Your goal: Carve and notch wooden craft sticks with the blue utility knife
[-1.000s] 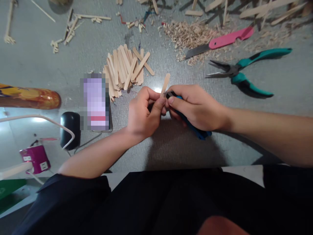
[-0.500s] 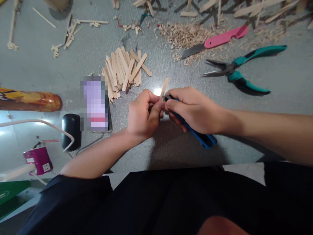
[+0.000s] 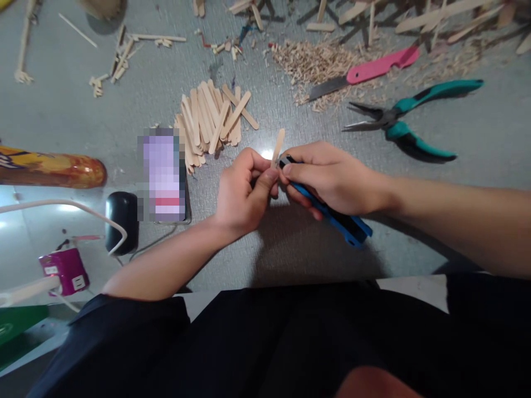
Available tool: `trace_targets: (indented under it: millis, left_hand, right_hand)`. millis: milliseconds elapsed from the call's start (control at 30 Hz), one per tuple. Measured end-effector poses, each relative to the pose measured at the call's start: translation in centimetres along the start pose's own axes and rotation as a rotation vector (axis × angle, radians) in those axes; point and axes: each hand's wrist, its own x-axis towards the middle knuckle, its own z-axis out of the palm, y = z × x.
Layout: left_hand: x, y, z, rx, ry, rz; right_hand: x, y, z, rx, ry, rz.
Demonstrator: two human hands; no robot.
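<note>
Between the thumb and fingers of my left hand (image 3: 248, 190) a wooden popsicle stick (image 3: 279, 145) is pinched, its rounded end pointing up and away from me. My right hand (image 3: 327, 174) is wrapped round a blue and black utility knife (image 3: 346, 224), whose head meets the stick beside my left thumb. The blade itself is mostly hidden by my fingers. Just beyond my left hand lies a pile of popsicle sticks (image 3: 207, 119). Pliers with teal handles (image 3: 392, 119) rest beyond my right hand, jaws spread.
A pink-handled knife (image 3: 381, 65) lies by a heap of wood shavings (image 3: 315, 61). To the left are a phone (image 3: 166, 177), a black mouse-shaped object (image 3: 121, 224), a purple plug adapter (image 3: 65, 271) with cables and a yellow-orange container (image 3: 50, 168). Stick constructions (image 3: 435, 16) stand along the far edge.
The rear end of the utility knife has swung slightly to the right and up with my right hand. My left hand keeps its pinch on the stick.
</note>
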Motion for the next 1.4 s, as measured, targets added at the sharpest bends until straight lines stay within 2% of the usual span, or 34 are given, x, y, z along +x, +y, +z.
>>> trace_targets:
  millis: [133, 267, 767, 1033, 1400]
  left_hand:
    - [0.2, 0.2, 0.1, -0.102, 0.017, 0.019]
    - [0.5, 0.7, 0.3, -0.111, 0.026, 0.014]
    - [0.1, 0.9, 0.7, -0.154, 0.085, -0.004]
    - [0.1, 1.1, 1.0, -0.134, 0.137, -0.007]
    - [0.2, 1.1, 1.1, -0.112, 0.145, -0.010]
  right_hand:
    - [0.3, 0.2, -0.4, 0.090, -0.054, -0.028]
    - [0.4, 0.5, -0.6, 0.134, -0.101, -0.031]
    - [0.7, 1.4, -0.9, 0.128, -0.069, -0.128]
    - [0.5, 1.1, -0.3, 0.065, -0.003, -0.119]
    - [0.5, 0.9, 0.2, 0.056, 0.034, -0.121]
